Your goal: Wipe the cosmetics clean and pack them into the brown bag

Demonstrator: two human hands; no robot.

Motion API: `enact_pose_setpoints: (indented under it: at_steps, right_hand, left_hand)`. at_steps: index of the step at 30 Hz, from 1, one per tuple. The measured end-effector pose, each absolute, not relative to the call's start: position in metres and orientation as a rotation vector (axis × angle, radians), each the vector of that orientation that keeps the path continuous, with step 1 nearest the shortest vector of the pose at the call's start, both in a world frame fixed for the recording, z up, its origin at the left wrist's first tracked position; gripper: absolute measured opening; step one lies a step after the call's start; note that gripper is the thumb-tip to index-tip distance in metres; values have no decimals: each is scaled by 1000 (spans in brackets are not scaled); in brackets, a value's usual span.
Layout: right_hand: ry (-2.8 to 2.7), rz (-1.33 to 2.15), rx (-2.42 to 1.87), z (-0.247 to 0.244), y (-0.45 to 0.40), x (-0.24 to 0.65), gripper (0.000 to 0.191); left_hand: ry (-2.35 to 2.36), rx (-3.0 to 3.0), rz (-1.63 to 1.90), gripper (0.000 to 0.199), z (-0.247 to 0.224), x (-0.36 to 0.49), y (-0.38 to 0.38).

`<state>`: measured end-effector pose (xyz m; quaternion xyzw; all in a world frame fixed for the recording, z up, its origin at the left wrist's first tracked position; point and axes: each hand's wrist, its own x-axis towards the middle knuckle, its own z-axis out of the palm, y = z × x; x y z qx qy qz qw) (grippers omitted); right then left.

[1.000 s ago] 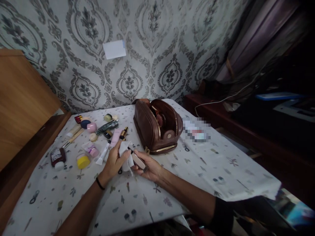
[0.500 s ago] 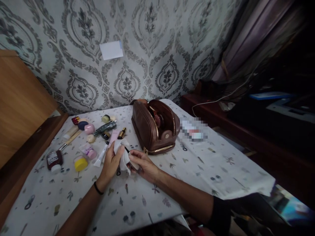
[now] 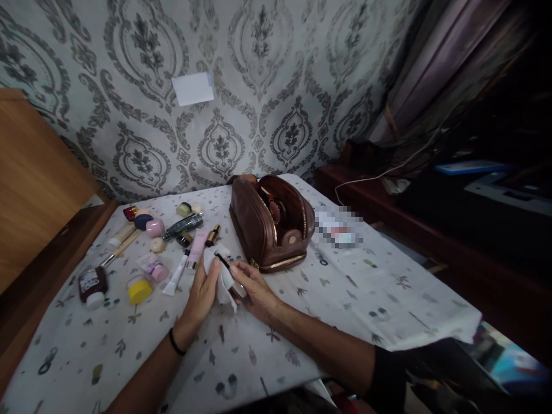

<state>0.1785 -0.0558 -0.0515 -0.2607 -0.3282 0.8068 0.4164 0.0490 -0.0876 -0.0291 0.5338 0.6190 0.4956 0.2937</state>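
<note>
My left hand [image 3: 202, 296] presses a crumpled white tissue [image 3: 221, 275] against a small flat pinkish case with a dark edge [image 3: 235, 284], which my right hand [image 3: 255, 289] grips from the right side. Both hands rest low over the patterned tablecloth [image 3: 345, 293], just in front of an open brown leather toiletry bag [image 3: 269, 221]. The tissue covers most of the case.
Several cosmetics lie at the left: a yellow-lidded jar [image 3: 139, 290], a white tube [image 3: 176, 275], a dark red bottle [image 3: 91, 283], a pink tube [image 3: 197, 244], a gold-capped bottle [image 3: 212, 236]. A wooden cabinet [image 3: 34, 178] stands left; dark furniture with cables sits right.
The tissue in my left hand has shifted slightly over the case while both hands stay in the same spot. The camera has drifted a little.
</note>
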Motion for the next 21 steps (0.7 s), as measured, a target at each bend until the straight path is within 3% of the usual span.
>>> enact_pose_setpoints:
  at_steps: [13,21]
  right_hand:
    - [-861,1861,-732,-52,-59,180,49]
    - [-747,1788,-707,-52,-56,178,49]
  left_hand:
    - [1678,1352,1308,53,-36,53,-89]
    - [1463,1494,1224,53,-47,67,-94]
